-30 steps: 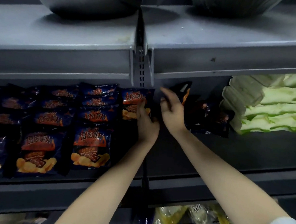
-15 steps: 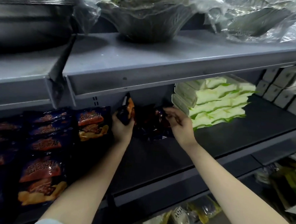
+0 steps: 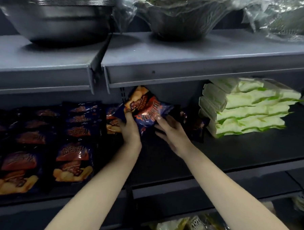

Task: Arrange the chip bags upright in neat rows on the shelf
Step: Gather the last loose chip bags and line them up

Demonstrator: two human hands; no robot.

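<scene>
Head-worn camera faces the shelf [image 3: 233, 154] closely, looking slightly downward.

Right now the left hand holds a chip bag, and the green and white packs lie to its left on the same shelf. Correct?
No. The head view shows the green and white packs to the right of the chip bag that the left hand holds, on the same shelf.

You are standing at shop shelving, by the look of it. The grey metal shelves [image 3: 185, 76] hang on a slotted upright [image 3: 121, 95], the kind stores use. Identical chip bags [image 3: 73, 156] fill one bay in rows, many copies of one product, and a stack of matching green and white packs [image 3: 250, 113] sits in the next. Above them stand nested steel bowls [image 3: 61, 22] and a plastic-wrapped bowl [image 3: 181, 19], and yellow packets [image 3: 173, 228] lie on the shelf below.
</scene>
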